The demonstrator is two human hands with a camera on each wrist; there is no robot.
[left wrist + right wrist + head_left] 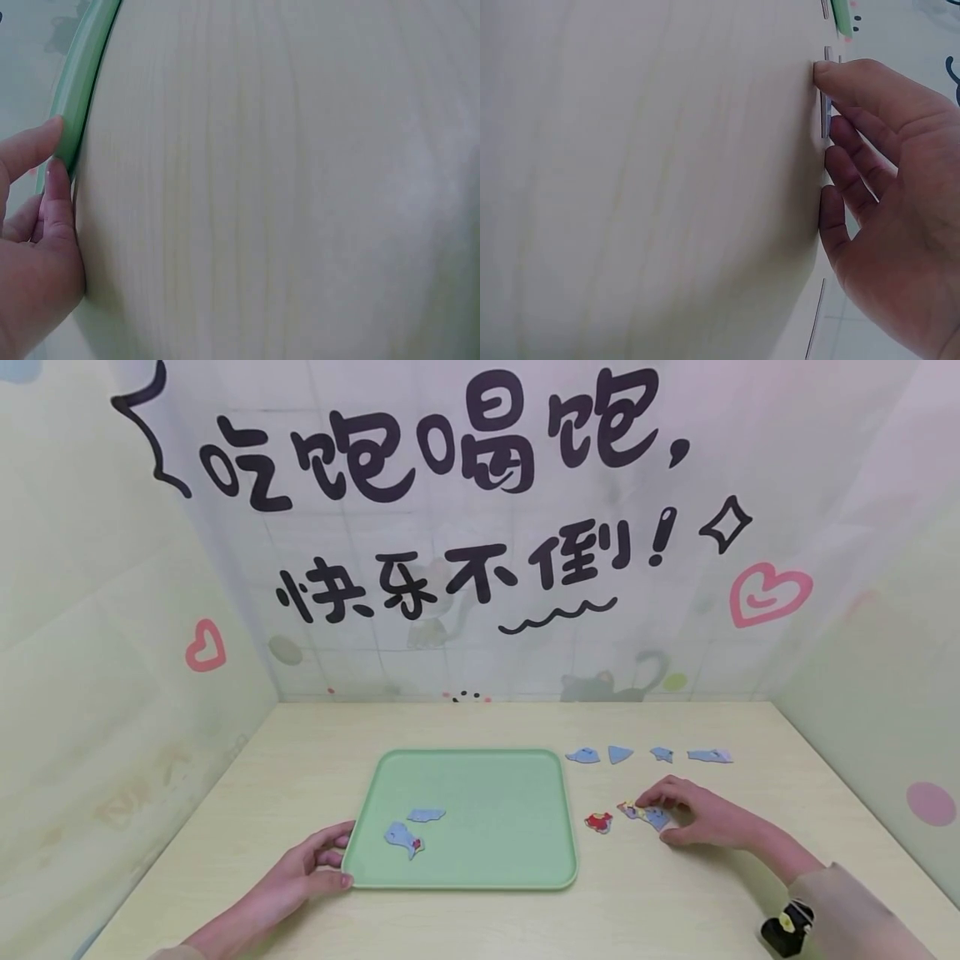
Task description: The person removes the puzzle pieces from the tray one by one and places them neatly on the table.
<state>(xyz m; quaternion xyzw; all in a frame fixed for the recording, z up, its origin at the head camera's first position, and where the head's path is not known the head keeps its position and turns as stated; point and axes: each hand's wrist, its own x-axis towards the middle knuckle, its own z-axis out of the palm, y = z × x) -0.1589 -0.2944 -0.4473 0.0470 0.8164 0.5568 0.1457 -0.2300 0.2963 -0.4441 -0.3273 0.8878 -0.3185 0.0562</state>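
My left hand [303,867] holds the near left corner of a green tray [495,835], its thumb and fingers against the rim [79,82] in the left wrist view. On the tray lie two blue puzzle pieces, a narrow one [426,815] and a larger one [401,837] with a red patch. Right of the tray, my right hand [701,818] pinches a blue puzzle piece [657,817] at the table surface. A yellow and red patterned part [630,810] adjoins that piece; whether the two are joined I cannot tell. Close by lies a red puzzle piece [599,822].
Several blue puzzle pieces form a row behind my right hand, from one beside the tray [583,756] to a long one [709,756] at the right. Printed fabric walls [480,660] enclose the pale wooden table [465,925] at the back and sides.
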